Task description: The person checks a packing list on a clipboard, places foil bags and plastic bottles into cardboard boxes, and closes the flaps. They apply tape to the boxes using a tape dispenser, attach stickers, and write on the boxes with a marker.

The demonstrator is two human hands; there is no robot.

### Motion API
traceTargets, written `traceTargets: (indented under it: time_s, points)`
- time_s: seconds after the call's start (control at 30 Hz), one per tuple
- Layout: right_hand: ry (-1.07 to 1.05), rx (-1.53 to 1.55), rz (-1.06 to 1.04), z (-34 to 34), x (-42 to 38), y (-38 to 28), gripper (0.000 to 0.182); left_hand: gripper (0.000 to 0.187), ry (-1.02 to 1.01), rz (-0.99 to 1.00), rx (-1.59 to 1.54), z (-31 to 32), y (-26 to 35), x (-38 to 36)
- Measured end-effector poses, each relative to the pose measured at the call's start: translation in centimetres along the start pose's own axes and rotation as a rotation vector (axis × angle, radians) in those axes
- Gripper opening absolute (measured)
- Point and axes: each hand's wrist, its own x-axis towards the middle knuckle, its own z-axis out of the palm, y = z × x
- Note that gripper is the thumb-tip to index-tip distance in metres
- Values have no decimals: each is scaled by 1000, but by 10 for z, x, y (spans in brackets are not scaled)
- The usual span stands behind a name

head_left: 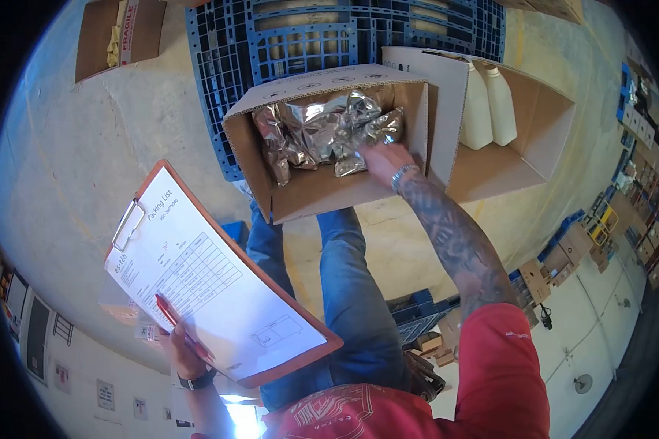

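Note:
My left hand (186, 354) is closed on the lower left edge of a brown clipboard (250, 380), with a red pen (167, 309) also held against it. Clipped to the board is a printed packing list (220, 293) with a table on it. To the right, my right hand (388, 162) reaches into an open cardboard box (322, 197). Its fingers are closed at a crumpled silver foil bag (381, 128); the fingertips are partly hidden. More silver foil bags (311, 132) fill the back of this box.
Beside it, a second open cardboard box (520, 164) holds two white jugs (489, 110). Both boxes rest on blue plastic pallets (285, 44). Another open box (143, 33) with FRAGILE tape stands at upper left. Stacked cartons (564, 249) line the right side.

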Motion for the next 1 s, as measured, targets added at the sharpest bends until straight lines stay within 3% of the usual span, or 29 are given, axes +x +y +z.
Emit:
traceTargets:
  time_s: [0.17,0.37,0.43,0.5,0.63,0.73,0.77,0.83,0.9,0.97,1.0]
  points:
    - [-43,69,-16,-25,-73,0,19,70,-7,-16,16,0,0,6]
    - [267,448,-48,-58,-142,-35,14,73,-20,6,35,-3,0,11]
    - [509,638,-204,-80,-143,-54,19,74,-36,-3,36,-1,1,11]
    - [562,699,-242,-108,-138,-70,22,74,-58,7,31,1,2,13]
    - [792,758,-324,-159,-117,-103,25,73,-71,0,35,-2,5,11]
    - [898,930,-257,-189,-76,-123,23,65,-97,-18,0,-14,-4,11]
    - [922,994,-244,-199,-56,-129,24,66,-51,5,3,-7,-4,10]
    - [969,826,-304,-217,-3,-127,26,67,2,31,10,-4,-3,10]
    - [1076,930,-315,-229,66,-130,28,67,-53,48,-5,-4,-3,11]
    - [888,1166,-294,-252,99,-122,45,67,-65,60,-21,0,-2,10]
    - [1016,1120,-194,-239,140,-98,43,68,-71,49,-42,1,-2,10]
